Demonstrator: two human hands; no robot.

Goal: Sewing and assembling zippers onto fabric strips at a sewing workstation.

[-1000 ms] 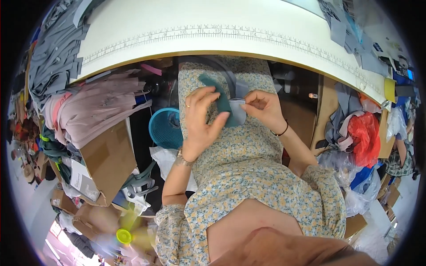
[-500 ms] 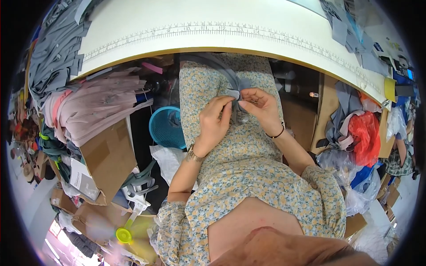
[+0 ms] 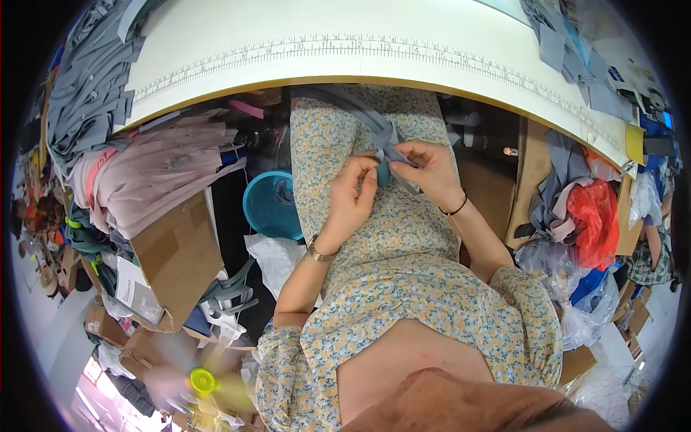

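Observation:
Over my lap, in front of the table edge, a long strip of grey fabric runs down from under the table to my fingers. My left hand pinches the strip's end from the left, thumb against fingers. From the right, my right hand grips the same strip between thumb and forefinger. A teal-grey piece shows between the two hands; I cannot tell whether it is part of the strip. The fingertips hide some of the fabric.
A white table with a printed ruler edge spans the top. Grey cloth pieces pile at its left. Below stand a blue basket, a cardboard box under pink cloth, and a yellow-hubbed fan. Plastic bags lie right.
The fabric between my hands has been turned, and the teal-grey piece now shows below my fingertips. My right hand has shifted slightly to the right; my left stays near its place.

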